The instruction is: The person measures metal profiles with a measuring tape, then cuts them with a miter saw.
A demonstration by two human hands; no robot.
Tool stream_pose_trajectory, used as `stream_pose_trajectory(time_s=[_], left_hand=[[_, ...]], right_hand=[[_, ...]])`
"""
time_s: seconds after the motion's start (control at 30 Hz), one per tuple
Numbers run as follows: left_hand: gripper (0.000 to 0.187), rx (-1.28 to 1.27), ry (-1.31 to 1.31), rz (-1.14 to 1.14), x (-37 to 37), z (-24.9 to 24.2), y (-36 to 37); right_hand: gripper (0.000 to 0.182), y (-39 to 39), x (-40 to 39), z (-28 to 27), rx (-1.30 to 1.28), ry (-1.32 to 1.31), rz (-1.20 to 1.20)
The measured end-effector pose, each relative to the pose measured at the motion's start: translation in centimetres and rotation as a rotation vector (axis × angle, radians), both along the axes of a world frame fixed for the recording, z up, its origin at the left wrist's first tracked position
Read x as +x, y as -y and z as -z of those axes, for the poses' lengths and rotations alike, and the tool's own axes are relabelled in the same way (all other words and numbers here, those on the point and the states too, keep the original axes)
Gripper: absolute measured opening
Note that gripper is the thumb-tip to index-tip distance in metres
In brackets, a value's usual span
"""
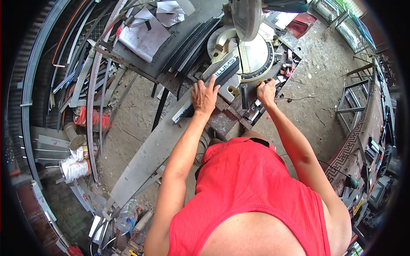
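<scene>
My left hand (205, 97) lies across a long dark metal profile (191, 106) with pale lettering near its upper end. Its index finger and thumb are stretched apart. The profile rests slantwise along the fence of a miter saw (256, 57). Above the round saw table hangs the blade guard (246, 19). At the saw's front right, my right hand (267, 91) is closed around a small yellow-and-black thing (259, 84), mostly hidden by the fingers. A black handle (244, 96) stands between my hands, touching neither.
Dark profiles (190, 47) and papers (144, 36) lie on the bench left of the saw. Long metal strips (92, 85) lean at the far left. A grey board (145, 153) slopes below my left hand. Metal frames (353, 104) stand at right.
</scene>
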State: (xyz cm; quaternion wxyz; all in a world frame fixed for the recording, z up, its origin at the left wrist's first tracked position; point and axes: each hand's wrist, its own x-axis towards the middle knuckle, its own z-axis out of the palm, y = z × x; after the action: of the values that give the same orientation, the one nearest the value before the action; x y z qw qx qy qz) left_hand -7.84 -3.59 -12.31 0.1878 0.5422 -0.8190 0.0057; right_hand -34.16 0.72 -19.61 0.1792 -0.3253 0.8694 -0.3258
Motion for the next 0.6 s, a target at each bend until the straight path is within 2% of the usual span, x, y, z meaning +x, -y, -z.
stream_pose_trajectory(time_s=[0.07, 0.13, 0.2, 0.27, 0.33, 0.4, 0.43, 0.47, 0.5, 0.53, 0.57, 0.6], left_hand=[[0.051, 0.017, 0.023, -0.054, 0.1, -0.1, -0.1], [0.050, 0.037, 0.014, -0.071, -0.4, -0.8, -0.3], [0.050, 0.052, 0.004, -0.089, -0.5, -1.3, -0.5], [0.050, 0.112, -0.013, -0.094, -0.5, -1.5, -0.4], [0.051, 0.150, -0.039, -0.107, -0.8, -1.3, 0.4], [0.051, 0.096, -0.099, -0.049, -1.4, -0.8, 1.7], [0.050, 0.099, -0.103, -0.077, -1.8, -0.7, 1.7], [0.050, 0.104, -0.110, -0.078, -1.9, -0.8, 1.3], [0.049, 0.126, -0.098, -0.109, -2.0, -1.1, 1.2], [0.049, 0.152, -0.084, -0.142, -1.9, -1.4, 1.1], [0.049, 0.178, -0.080, -0.135, -1.8, -1.8, 1.0], [0.049, 0.179, -0.083, -0.134, -1.6, -2.0, 0.8]], right_hand=[[0.049, -0.2, 0.3, -0.3, 0.004, -0.141, -0.130], [0.050, -0.7, 0.1, -1.2, -0.002, -0.070, -0.138], [0.053, -1.1, -1.1, -1.6, -0.080, -0.195, -0.216], [0.050, -0.8, -3.0, -3.4, -0.299, -0.254, -0.160], [0.044, 0.6, -3.4, -12.4, -0.608, -0.166, -0.104], [0.036, 3.5, -6.1, -20.8, -0.777, -0.581, -0.120], [0.037, 5.6, -7.3, -26.1, -1.062, -0.719, -0.263], [0.041, 7.3, -9.4, -29.5, -1.150, -0.547, -0.319], [0.041, 8.0, -8.3, -35.5, -0.973, -0.916, -0.129], [0.048, 9.5, -8.8, -40.2, -0.890, -1.055, -0.199], [0.042, 11.8, -7.7, -43.0, -0.973, -0.865, -0.450], [0.043, 15.1, -6.8, -44.7, -1.043, -0.662, -0.692]])
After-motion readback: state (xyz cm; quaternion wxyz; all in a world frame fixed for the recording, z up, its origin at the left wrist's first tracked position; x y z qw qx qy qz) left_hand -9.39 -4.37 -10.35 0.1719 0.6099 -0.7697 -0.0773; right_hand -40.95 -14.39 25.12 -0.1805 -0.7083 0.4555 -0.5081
